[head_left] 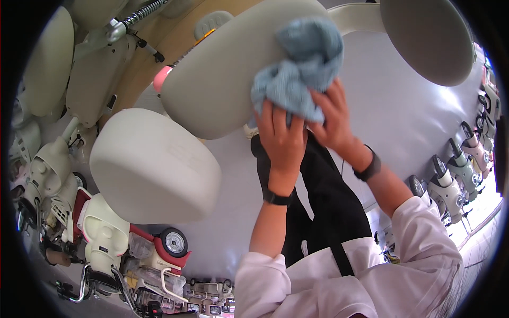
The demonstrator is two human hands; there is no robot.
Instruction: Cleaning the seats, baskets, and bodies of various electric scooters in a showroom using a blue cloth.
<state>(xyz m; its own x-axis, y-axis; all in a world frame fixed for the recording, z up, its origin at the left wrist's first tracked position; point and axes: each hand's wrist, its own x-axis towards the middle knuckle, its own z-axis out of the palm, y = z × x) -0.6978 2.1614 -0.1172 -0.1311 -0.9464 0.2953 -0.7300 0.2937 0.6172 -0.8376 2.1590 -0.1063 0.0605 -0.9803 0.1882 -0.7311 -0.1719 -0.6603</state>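
A crumpled blue cloth (289, 87) lies bunched against the right end of a long grey-beige scooter seat (212, 79). My left hand (281, 132) has its fingers bent into the cloth's near edge. Just to the right, my right hand (335, 119) grips the same cloth, its fingers curled at the side. Folds of cloth hide some of the fingertips, and the cloth is slightly blurred. Left of and nearer than the seat is a pale rounded padded piece (154, 169).
A dark grey oval pad (427, 40) stands at the far right. Parked scooters (106, 228) crowd the left side, with a loose-looking wheel (174, 241) near them. More scooters (448, 193) line the right. A coil spring (143, 11) shows at the top left.
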